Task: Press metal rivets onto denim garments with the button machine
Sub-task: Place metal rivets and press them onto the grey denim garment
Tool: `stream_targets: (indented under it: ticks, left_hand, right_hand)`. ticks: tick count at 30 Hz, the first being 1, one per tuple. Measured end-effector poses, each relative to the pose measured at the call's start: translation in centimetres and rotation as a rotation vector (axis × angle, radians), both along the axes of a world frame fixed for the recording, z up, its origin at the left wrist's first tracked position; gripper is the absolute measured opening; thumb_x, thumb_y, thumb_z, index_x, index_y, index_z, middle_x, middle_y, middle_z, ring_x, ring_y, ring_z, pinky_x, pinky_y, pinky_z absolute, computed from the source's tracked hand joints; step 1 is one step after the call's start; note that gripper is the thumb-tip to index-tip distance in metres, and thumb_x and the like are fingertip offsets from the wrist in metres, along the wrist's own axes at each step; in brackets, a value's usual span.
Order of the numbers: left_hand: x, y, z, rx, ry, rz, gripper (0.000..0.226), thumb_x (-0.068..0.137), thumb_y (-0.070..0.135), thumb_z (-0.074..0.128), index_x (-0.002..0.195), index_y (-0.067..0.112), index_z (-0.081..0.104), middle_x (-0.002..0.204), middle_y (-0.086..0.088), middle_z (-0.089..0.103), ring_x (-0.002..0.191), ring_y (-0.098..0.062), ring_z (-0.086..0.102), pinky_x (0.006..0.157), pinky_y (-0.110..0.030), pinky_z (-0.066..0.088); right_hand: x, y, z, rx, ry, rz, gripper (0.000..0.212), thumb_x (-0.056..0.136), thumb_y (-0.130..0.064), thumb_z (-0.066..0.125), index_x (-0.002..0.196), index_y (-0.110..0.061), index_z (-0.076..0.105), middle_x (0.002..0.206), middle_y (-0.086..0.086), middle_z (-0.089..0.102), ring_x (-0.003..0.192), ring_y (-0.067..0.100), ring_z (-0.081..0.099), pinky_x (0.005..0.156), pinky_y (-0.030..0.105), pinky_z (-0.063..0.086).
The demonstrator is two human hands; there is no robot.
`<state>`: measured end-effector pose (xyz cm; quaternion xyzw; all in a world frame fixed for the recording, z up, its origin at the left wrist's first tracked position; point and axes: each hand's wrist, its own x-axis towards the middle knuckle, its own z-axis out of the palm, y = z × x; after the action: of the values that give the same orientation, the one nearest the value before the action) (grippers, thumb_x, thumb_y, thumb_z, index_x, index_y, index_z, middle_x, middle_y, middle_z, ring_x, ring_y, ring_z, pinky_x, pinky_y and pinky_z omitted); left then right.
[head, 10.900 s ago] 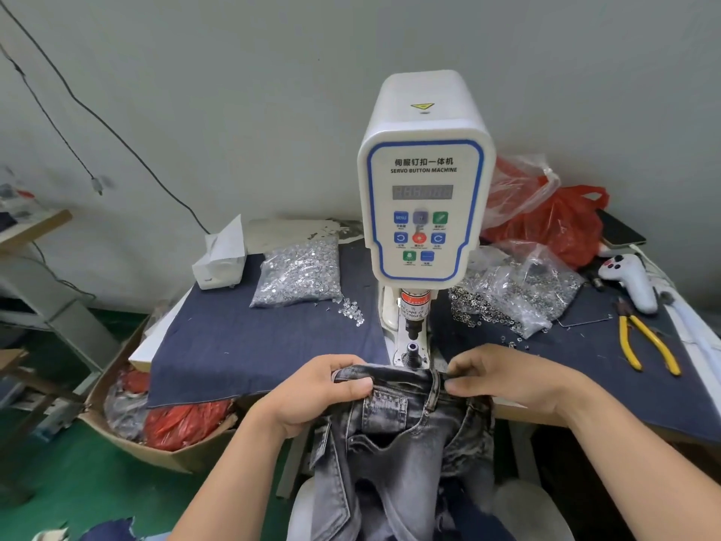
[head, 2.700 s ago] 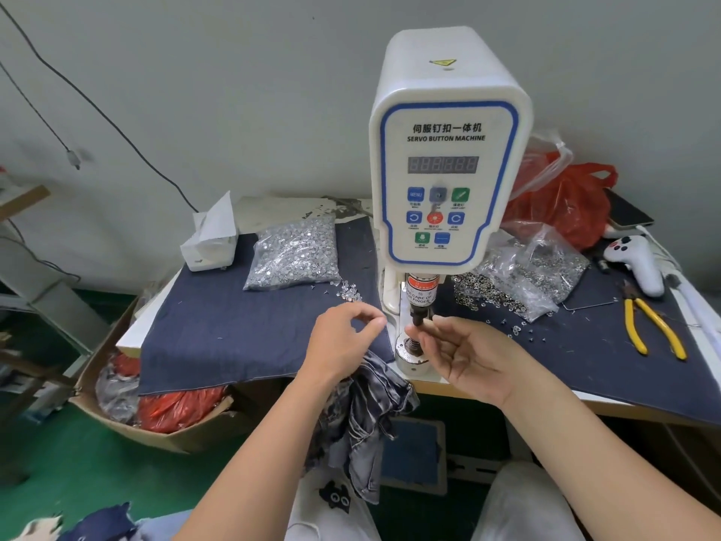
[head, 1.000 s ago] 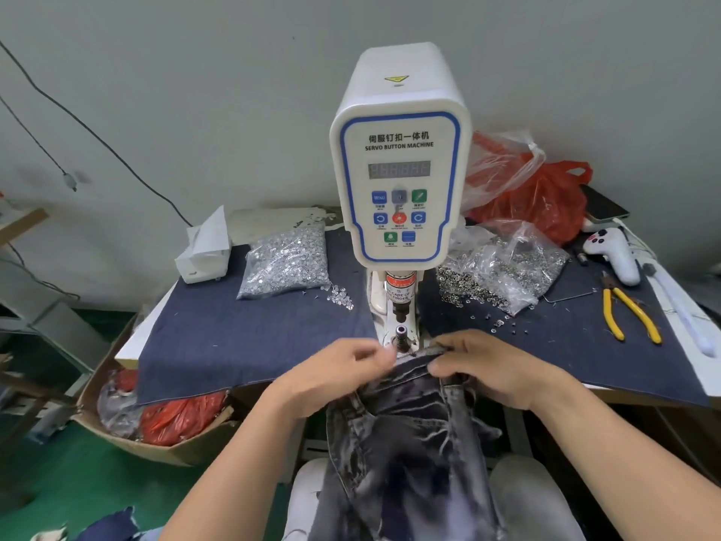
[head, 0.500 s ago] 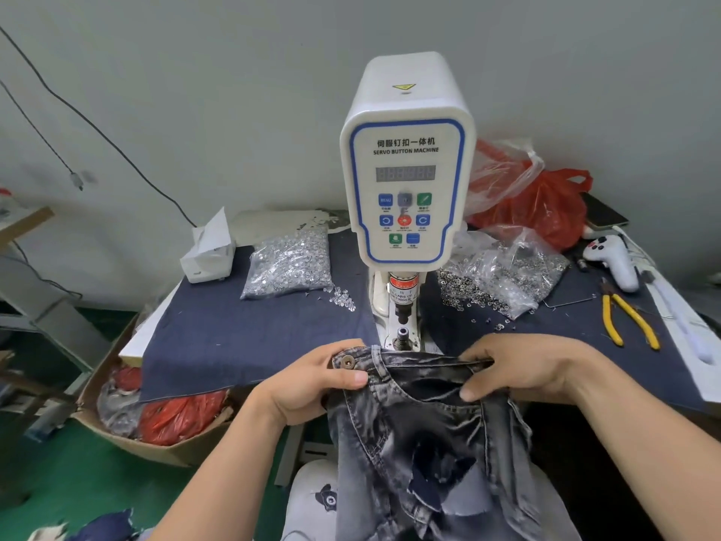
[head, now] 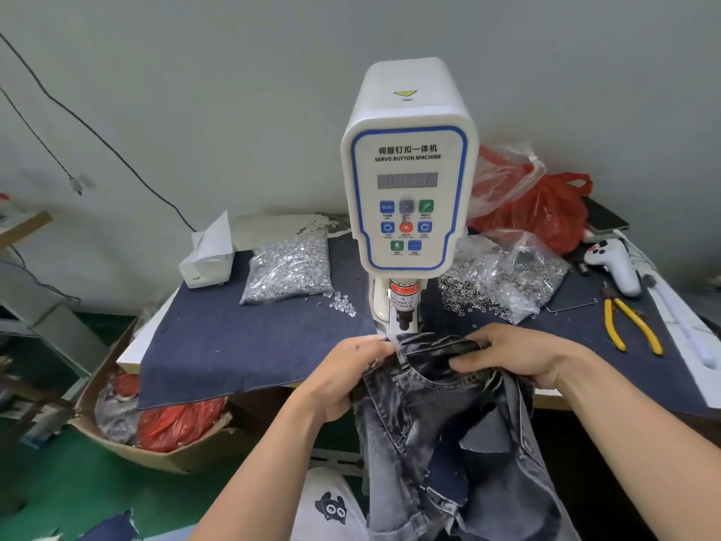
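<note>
- Jeans (head: pixel 441 415) waistband gripped by left hand (head: pixel 343 374) and right hand (head: pixel 519 355) (hands apart).
- Waistband sits just below button machine (head: pixel 407 189) punch.

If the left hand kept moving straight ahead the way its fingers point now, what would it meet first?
Probably the button machine's punch and its white post: the left hand, gripping the jeans, points up and right toward them. Depth is unclear.

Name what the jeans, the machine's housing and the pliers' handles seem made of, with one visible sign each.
Jeans: grey washed denim, with faded blotches and stitched seams. Machine housing: probably moulded plastic, smooth, glossy white, rounded edges. Pliers' handles: likely rubber or plastic sleeves, plain yellow.
</note>
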<state>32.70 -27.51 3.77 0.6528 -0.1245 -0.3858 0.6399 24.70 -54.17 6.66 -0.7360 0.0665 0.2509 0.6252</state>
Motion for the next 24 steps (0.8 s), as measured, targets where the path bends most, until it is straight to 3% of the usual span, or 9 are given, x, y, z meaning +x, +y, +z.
stream_targets:
  ticks: [6,9,12,17,20,24]
  left_hand:
    - [1.3,-1.3,-1.0,0.081,-0.155,0.197,0.019,0.103,0.029,0.065,0.093,0.021,0.078,0.102,-0.012,0.081,0.095,-0.027,0.078,0.084,-0.038,0.061]
    - [2.2,-1.8,-1.0,0.091,-0.149,0.238,0.02,0.104,0.025,0.06,0.101,0.011,0.074,0.102,-0.013,0.081,0.096,-0.029,0.078,0.084,-0.039,0.06]
    - [2.8,-2.4,-1.2,0.137,-0.175,0.259,0.022,0.105,0.024,0.057,0.105,0.008,0.072,0.1,-0.014,0.08,0.095,-0.034,0.077,0.078,-0.035,0.057]
    - [3.5,-2.4,-2.4,0.2,-0.32,0.241,0.022,0.104,0.033,0.054,0.096,0.027,0.073,0.096,-0.009,0.079,0.096,-0.036,0.075,0.086,-0.047,0.059]
    - [3.8,-2.4,-3.0,0.183,-0.343,0.239,0.021,0.103,0.037,0.055,0.099,0.029,0.074,0.102,-0.015,0.077,0.091,-0.032,0.074,0.096,-0.056,0.056]
    - [4.1,-2.6,-3.3,0.167,-0.323,0.231,0.022,0.103,0.036,0.056,0.1,0.025,0.074,0.101,-0.008,0.079,0.101,-0.035,0.074,0.097,-0.054,0.056]
  right_hand:
    - [1.6,-0.6,-1.8,0.052,0.061,-0.117,0.025,0.089,-0.03,0.077,0.097,-0.007,0.081,0.109,0.021,0.076,0.098,0.028,0.076,0.077,0.032,0.061]
    - [2.6,-0.8,-2.3,0.094,0.079,-0.161,0.041,0.079,-0.042,0.081,0.094,-0.003,0.08,0.104,0.025,0.076,0.087,0.03,0.076,0.078,0.036,0.062]
    - [3.2,-1.3,-2.3,0.094,0.108,-0.098,0.041,0.081,-0.052,0.082,0.087,-0.011,0.081,0.102,0.022,0.077,0.088,0.028,0.076,0.076,0.035,0.06]
    - [3.7,-2.0,-3.3,0.125,0.092,-0.082,0.033,0.079,-0.031,0.086,0.097,-0.005,0.078,0.107,0.027,0.074,0.091,0.031,0.075,0.079,0.037,0.061]
    - [3.9,-1.8,-3.9,0.12,0.079,-0.122,0.031,0.077,-0.032,0.085,0.093,-0.007,0.079,0.106,0.027,0.075,0.09,0.031,0.075,0.078,0.037,0.06]
    - [4.0,-1.9,-4.2,0.134,0.077,-0.137,0.036,0.072,-0.037,0.089,0.092,-0.008,0.08,0.106,0.027,0.075,0.091,0.032,0.076,0.077,0.037,0.06]
